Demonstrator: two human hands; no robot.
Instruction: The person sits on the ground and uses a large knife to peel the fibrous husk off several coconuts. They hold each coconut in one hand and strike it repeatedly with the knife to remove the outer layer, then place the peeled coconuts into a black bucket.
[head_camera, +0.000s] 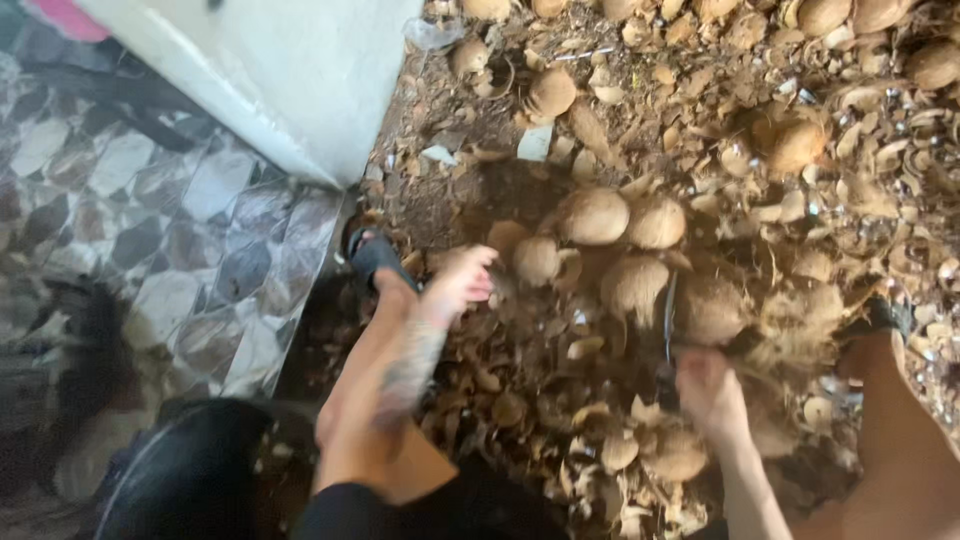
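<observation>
Several husked brown coconuts (596, 216) lie in a cluster on a floor covered with husk and shell scraps. My left hand (458, 284) reaches out toward a smaller coconut (537, 260), fingers apart and holding nothing. My right hand (708, 390) is lower right, closed around the handle of a thin dark blade (668, 318). The blade points up between two coconuts (712, 308). The picture is blurred, so the grip itself is not sharp.
My feet in black sandals stand on either side, the left foot (376, 256) and the right foot (886, 316). A white wall corner (300, 80) stands at the upper left, beside a patterned tile floor (170, 210). More coconuts (798, 146) and shells lie at the top right.
</observation>
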